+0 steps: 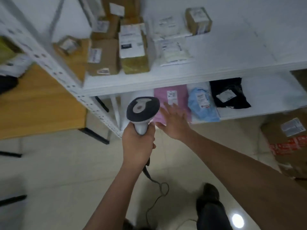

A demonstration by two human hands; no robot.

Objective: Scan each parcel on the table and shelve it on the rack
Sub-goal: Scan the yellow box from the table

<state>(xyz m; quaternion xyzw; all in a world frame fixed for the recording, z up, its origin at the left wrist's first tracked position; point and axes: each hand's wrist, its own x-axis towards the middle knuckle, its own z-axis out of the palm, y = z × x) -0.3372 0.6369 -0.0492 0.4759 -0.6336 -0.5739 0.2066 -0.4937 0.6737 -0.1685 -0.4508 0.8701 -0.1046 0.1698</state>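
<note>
My left hand [138,143] grips the handle of a corded barcode scanner [142,110], its dark head pointing toward the rack. My right hand [174,121] is spread flat with straight fingers over the near end of a pink mailer bag [172,95] that lies on the lower shelf of the white rack [166,80]. Whether the palm touches the bag is unclear. Beside the pink bag lie a light blue bag [202,105] and a black bag [229,93].
The upper shelf holds several cardboard boxes [132,47] and white mailers [174,50]. A wooden table [36,103] stands at the left behind the rack's post [69,83]. A large cardboard box [289,141] sits at the right. My shoe [211,195] and the scanner cable [159,193] are over the tiled floor.
</note>
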